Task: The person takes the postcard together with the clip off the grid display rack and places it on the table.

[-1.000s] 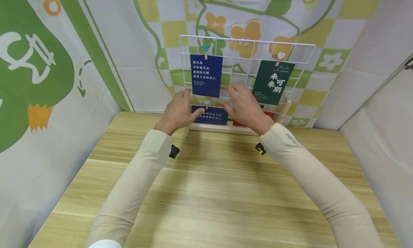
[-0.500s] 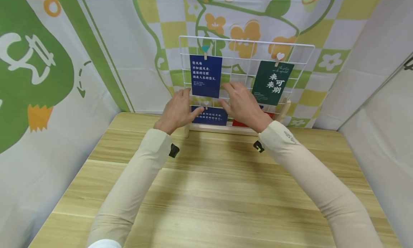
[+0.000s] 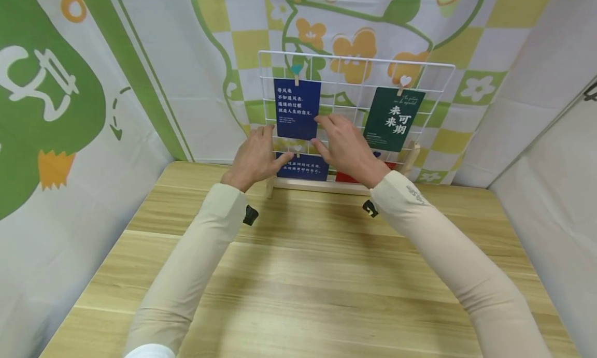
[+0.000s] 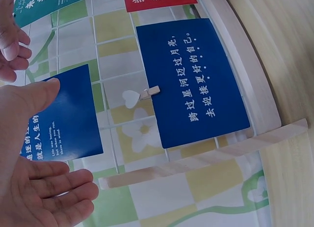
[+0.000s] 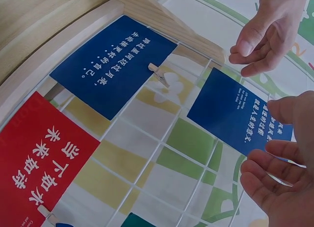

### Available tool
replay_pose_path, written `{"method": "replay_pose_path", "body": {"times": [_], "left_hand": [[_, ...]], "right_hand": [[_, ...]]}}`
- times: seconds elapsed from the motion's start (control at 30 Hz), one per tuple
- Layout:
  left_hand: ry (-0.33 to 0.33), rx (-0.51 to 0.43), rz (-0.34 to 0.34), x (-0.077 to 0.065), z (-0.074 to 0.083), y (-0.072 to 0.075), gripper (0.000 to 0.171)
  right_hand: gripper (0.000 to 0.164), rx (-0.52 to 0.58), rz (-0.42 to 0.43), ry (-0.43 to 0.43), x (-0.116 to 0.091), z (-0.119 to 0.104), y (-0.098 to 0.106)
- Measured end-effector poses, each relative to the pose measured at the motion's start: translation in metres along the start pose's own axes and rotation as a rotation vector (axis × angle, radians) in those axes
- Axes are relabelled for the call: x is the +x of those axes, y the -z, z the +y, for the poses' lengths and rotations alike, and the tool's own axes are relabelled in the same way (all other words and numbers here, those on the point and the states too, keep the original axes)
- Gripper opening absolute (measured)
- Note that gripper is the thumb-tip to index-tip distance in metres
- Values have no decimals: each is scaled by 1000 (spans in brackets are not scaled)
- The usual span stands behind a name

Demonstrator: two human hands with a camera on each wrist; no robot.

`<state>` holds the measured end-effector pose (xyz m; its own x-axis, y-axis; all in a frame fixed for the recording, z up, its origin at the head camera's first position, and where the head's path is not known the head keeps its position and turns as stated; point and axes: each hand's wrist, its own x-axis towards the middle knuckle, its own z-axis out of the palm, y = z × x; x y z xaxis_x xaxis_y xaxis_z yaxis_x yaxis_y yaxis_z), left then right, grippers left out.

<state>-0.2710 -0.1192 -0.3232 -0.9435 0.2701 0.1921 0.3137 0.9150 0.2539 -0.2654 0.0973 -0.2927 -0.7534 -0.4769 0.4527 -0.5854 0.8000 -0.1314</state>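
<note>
A white wire grid (image 3: 357, 58) stands upright in a wooden base (image 3: 322, 186), with cards clipped to it. The upper-left blue card (image 3: 297, 109) hangs from a peg with a teal heart (image 3: 296, 69). My left hand (image 3: 255, 156) is at this card's lower left, fingers extended and thumb apart. On the card's right side is my right hand (image 3: 349, 146), its fingertips by the edge, with thumb and fingers spread in the right wrist view. Below hangs another blue card (image 4: 194, 84) on a white-heart peg (image 4: 132, 98). My right hand partly hides a red card (image 5: 46, 153) in the head view.
A green card (image 3: 394, 118) hangs at the grid's upper right from a white-heart peg (image 3: 404, 83). Behind the grid is a printed cloth (image 3: 252, 47), with cloth walls on both sides. The wooden table (image 3: 298, 275) extends in front of the stand.
My right hand has shifted left and slightly up, closer to the right edge of the upper blue card. My left hand has hardly moved.
</note>
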Motion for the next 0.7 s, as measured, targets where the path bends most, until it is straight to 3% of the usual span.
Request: {"method": "replay_pose_path", "body": {"times": [0.7], "left_hand": [[-3,1,15,2,-1,4,84]], "right_hand": [[48,13,17,11,9,-3,8]]}}
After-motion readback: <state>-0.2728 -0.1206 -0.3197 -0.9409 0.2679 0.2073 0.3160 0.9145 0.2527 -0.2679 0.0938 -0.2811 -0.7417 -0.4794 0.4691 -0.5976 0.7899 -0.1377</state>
